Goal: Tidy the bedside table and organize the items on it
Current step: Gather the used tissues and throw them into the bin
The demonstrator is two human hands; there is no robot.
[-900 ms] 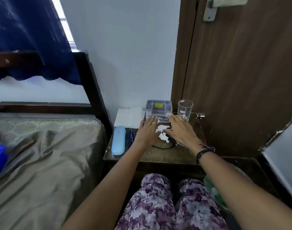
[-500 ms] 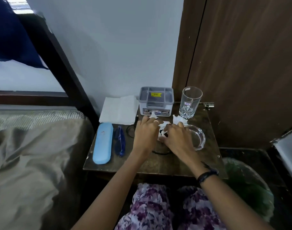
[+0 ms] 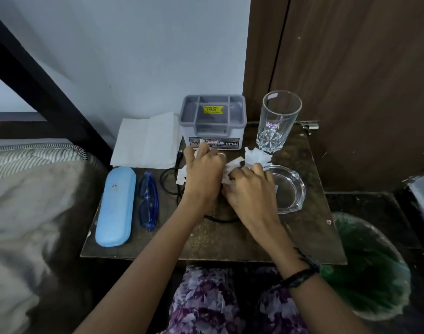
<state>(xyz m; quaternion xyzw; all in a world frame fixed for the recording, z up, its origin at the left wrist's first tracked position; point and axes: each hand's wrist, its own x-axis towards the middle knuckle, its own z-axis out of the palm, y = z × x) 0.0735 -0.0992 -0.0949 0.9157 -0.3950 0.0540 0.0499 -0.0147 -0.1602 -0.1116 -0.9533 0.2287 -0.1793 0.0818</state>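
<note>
1. The left hand [image 3: 203, 174] lies knuckles up on the middle of the bedside table [image 3: 230, 237], its fingers curled down round crumpled white tissue [image 3: 254, 156]; scraps of the paper poke out at the fingertips and by the wrist side of the hand
2. The right hand [image 3: 250, 189] sits just beside it, the two nearly touching, with its fingers likewise bent and bunched into the same heap of tissue; a loose torn piece stands up beyond its knuckles, near the foot of the drinking glass [image 3: 279, 121]
3. Neither hand is spread flat; both grips are closed on paper, though how much each holds is hidden under the palms
4. A clear glass ashtray [image 3: 290, 189] rests on the table against the outer edge of the right hand
5. A grey organiser box [image 3: 213, 119] stands at the back against the wall, just beyond the left fingers
6. A folded white napkin [image 3: 146, 141] lies to the left of the box
7. Nearer the bed, a light blue spectacle case [image 3: 115, 206] and blue glasses [image 3: 148, 198] lie side by side
8. A black cable [image 3: 168, 184] loops out from under the left hand
9. A bin lined with green plastic [image 3: 367, 268] stands on the floor to the right of the table
</note>
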